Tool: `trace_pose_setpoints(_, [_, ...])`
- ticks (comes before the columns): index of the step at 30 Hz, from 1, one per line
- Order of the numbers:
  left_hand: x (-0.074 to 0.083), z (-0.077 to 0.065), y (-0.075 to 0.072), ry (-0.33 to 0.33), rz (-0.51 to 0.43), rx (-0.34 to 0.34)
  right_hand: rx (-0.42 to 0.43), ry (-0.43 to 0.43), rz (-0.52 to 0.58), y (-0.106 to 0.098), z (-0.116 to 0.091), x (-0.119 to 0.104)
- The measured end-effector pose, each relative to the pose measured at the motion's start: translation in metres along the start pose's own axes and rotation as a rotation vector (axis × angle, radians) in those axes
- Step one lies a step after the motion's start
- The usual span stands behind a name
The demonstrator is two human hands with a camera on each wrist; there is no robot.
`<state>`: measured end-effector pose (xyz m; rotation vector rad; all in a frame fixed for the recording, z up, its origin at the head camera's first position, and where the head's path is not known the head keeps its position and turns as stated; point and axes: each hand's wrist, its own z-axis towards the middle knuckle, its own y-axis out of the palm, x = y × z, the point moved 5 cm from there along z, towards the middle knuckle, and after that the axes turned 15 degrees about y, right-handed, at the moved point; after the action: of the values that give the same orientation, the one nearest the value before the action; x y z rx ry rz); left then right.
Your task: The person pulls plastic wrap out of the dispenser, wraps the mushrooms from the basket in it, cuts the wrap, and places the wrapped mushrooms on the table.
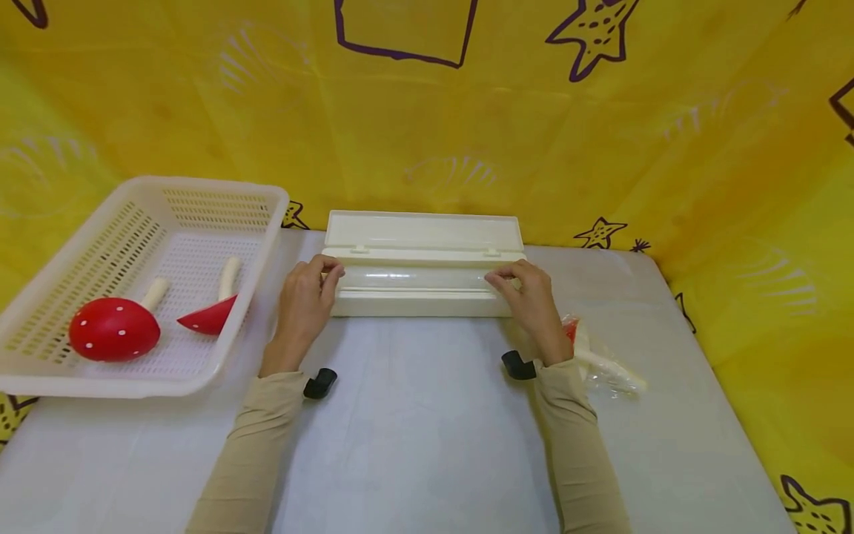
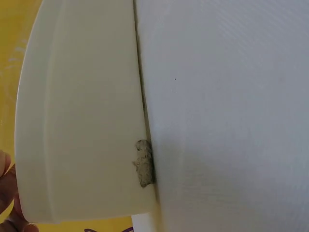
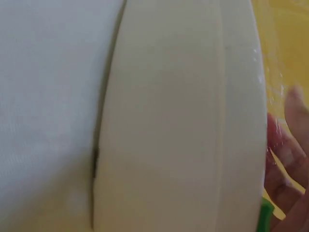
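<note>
A cream cling film dispenser (image 1: 420,305) lies on the table with its lid (image 1: 427,231) tipped back. Inside, the clear cling film (image 1: 414,278) shines across the roll. At the left end, my left hand (image 1: 302,300) pinches the film's edge between thumb and index finger. My right hand (image 1: 531,300) pinches it the same way at the right end. In the right wrist view, clear film (image 3: 275,87) stretches from the dispenser's edge towards the fingers. The left wrist view shows the dispenser's front wall (image 2: 91,111), with fingertips (image 2: 7,188) behind its edge.
To the left stands a white plastic basket (image 1: 133,389) holding a red mushroom (image 1: 115,329) with white dots and a cut mushroom piece (image 1: 208,317). A film-wrapped mushroom piece (image 1: 610,369) lies beside my right forearm. A yellow patterned cloth (image 1: 427,133) hangs behind the table.
</note>
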<state>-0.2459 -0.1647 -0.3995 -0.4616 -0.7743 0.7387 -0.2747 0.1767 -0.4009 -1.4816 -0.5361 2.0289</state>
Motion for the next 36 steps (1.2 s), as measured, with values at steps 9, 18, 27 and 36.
trace_pose_setpoints(9, [0.009, 0.003, 0.002, 0.158, -0.027, -0.088, -0.004, -0.049, -0.013, -0.003, -0.001, -0.001])
trace_pose_setpoints(18, [0.005, 0.0, 0.003, 0.152, -0.033, -0.23, -0.007, -0.032, -0.027, -0.003, -0.002, -0.001])
trace_pose_setpoints(27, [0.01, 0.002, 0.0, 0.2, -0.029, -0.111, -0.021, -0.027, -0.016, -0.002, -0.002, 0.002])
trace_pose_setpoints(36, [0.011, 0.003, -0.003, 0.178, -0.182, 0.06, -0.032, 0.099, 0.178, -0.01, 0.001, 0.003])
